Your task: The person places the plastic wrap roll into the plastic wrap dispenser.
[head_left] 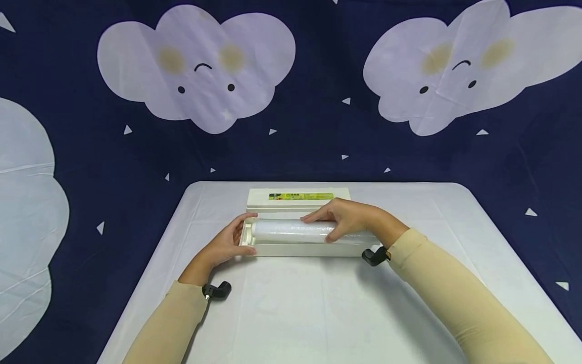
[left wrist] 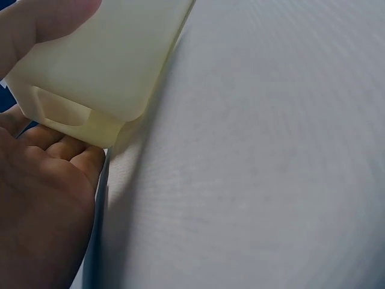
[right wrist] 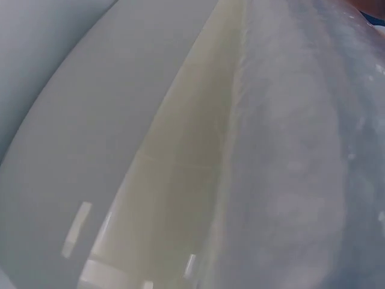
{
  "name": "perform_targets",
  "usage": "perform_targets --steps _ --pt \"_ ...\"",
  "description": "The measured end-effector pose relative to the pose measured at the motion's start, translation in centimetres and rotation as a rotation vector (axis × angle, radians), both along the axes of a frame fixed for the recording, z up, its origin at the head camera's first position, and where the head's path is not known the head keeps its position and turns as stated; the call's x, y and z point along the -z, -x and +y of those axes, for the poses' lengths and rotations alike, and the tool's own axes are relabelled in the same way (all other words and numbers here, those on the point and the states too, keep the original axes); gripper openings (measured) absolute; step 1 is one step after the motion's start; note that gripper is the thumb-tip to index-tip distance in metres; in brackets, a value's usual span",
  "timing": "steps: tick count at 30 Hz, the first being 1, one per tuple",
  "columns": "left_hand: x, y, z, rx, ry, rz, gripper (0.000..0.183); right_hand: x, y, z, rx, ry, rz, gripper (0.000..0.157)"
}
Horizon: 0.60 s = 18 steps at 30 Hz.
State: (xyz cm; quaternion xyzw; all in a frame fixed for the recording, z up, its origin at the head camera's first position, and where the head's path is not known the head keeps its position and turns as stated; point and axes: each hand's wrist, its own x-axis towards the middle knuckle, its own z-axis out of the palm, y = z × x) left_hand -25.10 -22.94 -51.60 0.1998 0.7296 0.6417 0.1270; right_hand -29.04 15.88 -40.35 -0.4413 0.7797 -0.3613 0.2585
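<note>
A long cream plastic box (head_left: 309,250) lies crosswise on the table with a roll of cling film (head_left: 286,231) inside it. My left hand (head_left: 227,241) grips the box's left end, thumb on the front wall and fingers round the far side. In the left wrist view the thumb overlaps the box wall (left wrist: 90,78), beside an oblong cutout in its end. My right hand (head_left: 347,217) holds the roll right of its middle, thumb on the near side and fingers over the far side. The right wrist view shows the shiny film (right wrist: 289,150) close up, apart from the near wall.
Just behind the box lies a cream lid (head_left: 300,205) with a yellow-green label (head_left: 301,196). A white cloth covers the table (head_left: 291,308). A dark blue curtain with clouds (head_left: 318,151) hangs behind it. A small black camera sits at each wrist.
</note>
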Motion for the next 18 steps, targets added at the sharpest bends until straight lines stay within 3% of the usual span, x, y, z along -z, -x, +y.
perform_targets --steps 18 --pt "0.03 0.02 -0.10 -0.017 0.033 -0.015 0.108 -0.02 0.43 -1.03 -0.023 0.007 -0.027 0.070"
